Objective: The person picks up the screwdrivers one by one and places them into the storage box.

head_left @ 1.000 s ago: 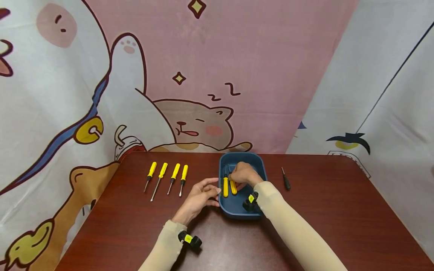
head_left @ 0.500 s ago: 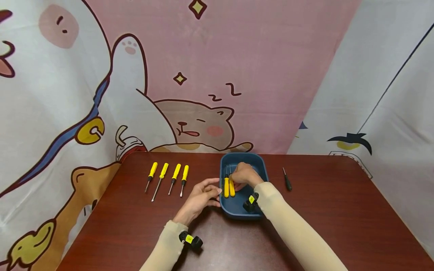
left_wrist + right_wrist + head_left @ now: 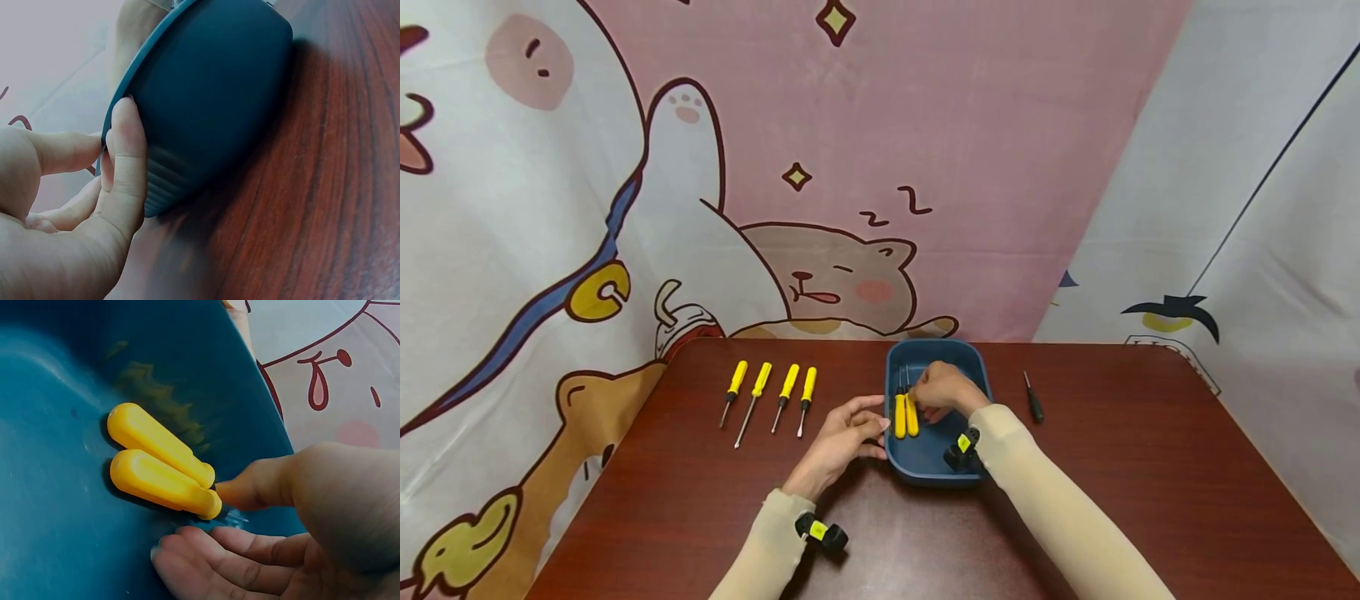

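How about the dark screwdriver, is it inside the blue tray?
No, the dark screwdriver lies on the table, right of the blue tray.

Both wrist views cut off the blue tray [image 3: 50,456].

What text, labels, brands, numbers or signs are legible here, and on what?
"Z", twice: on the backdrop, above the sleeping cartoon animal.
Yellow labels on the wrist cameras: too small to read.
Letter-like marks low on the backdrop's right part: cut off by the table, unreadable.
Screwdrivers and blue tray: no readable text.
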Motion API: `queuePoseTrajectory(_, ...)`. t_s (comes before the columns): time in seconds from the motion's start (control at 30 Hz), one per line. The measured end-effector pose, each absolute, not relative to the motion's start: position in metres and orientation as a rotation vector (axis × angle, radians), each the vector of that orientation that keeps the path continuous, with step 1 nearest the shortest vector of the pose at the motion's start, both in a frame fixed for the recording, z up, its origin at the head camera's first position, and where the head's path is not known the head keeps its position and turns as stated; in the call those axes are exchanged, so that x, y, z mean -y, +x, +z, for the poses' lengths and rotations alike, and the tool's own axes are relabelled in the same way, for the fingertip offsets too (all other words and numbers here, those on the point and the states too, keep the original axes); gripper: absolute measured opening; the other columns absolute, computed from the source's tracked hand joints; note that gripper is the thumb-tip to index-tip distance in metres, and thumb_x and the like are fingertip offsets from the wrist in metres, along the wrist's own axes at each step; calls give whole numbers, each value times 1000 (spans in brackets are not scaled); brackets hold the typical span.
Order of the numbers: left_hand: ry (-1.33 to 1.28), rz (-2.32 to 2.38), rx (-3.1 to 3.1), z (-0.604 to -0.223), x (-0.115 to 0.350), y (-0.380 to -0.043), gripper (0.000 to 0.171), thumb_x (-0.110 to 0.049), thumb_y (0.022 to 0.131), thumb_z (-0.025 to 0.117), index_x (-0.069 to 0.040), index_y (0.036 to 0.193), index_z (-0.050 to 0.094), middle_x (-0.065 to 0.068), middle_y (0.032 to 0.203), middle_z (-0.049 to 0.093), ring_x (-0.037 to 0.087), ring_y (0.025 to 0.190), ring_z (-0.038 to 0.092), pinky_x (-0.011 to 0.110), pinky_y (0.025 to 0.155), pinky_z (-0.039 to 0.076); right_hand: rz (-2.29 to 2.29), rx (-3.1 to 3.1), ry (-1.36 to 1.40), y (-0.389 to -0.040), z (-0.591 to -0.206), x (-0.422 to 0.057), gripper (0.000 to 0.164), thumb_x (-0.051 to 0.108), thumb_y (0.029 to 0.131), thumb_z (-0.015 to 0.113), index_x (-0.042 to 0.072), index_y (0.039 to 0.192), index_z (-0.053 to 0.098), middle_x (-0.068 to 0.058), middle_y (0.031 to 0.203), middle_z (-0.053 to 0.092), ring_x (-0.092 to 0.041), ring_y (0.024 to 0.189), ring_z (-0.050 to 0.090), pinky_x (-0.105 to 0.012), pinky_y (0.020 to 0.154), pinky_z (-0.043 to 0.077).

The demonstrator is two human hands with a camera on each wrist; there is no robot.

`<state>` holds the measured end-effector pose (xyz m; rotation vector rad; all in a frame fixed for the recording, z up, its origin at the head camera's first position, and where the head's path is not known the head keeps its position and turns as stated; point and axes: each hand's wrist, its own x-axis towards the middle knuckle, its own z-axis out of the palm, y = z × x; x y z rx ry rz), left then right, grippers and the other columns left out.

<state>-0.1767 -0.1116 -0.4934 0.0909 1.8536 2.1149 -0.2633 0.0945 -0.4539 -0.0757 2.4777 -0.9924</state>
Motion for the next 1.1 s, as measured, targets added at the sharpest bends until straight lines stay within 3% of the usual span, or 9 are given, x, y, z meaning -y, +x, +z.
queuePoseTrajectory(0.17, 88, 2109, -1854, -493, 111, -177, 50, -6, 99, 65, -1, 146, 49, 27, 111, 62, 17, 76, 63, 29, 66, 63, -958, -2493, -159, -261, -451, -100, 22, 24, 96, 69, 3, 103, 69, -14, 88, 71, -24, 75, 71, -36, 68, 64)
queuePoseTrajectory(0.4, 97, 2101, -1857, -492, 112, -176, 50, -7, 99, 65, -1, 146, 49, 28, 113, 62, 17, 76, 64, 30, 67, 63, -915, -2507, -208, -260, -446, -104, 48, 29, 96, 70, 5, 136, 58, -15, 94, 70, -24, 79, 71, -36, 72, 64)
queuePoseTrajectory(0.57, 100, 2105, -1851, -492, 112, -176, 50, -7, 99, 65, -1, 146, 49, 27, 112, 63, 17, 76, 64, 29, 67, 63, -878, -2552, -285, -257, -444, -106, 51, 31, 96, 71, 7, 138, 57, -16, 105, 70, -24, 83, 70, -39, 77, 63)
queuePoseTrajectory(0.73, 100, 2107, -1850, -493, 112, -176, 50, -7, 99, 65, 0, 146, 49, 26, 110, 63, 17, 76, 64, 29, 67, 63, -836, -2650, -417, -255, -445, -109, 49, 33, 95, 72, 11, 138, 60, -16, 128, 67, -27, 104, 68, -47, 89, 60)
queuePoseTrajectory(0.83, 100, 2105, -1851, -493, 112, -176, 50, -7, 99, 64, 1, 146, 48, 27, 112, 63, 17, 76, 64, 29, 67, 63, -841, -2677, -482, -254, -445, -112, 50, 35, 95, 71, 14, 139, 60, -16, 133, 66, -31, 114, 66, -51, 94, 58)
queuePoseTrajectory(1.1, 101, 2106, -1851, -493, 112, -176, 51, -7, 99, 64, 1, 147, 47, 29, 114, 62, 17, 77, 64, 29, 67, 63, -873, -2705, -681, -250, -439, -118, 56, 41, 95, 71, 17, 143, 57, -15, 140, 62, -33, 121, 65, -51, 96, 58)
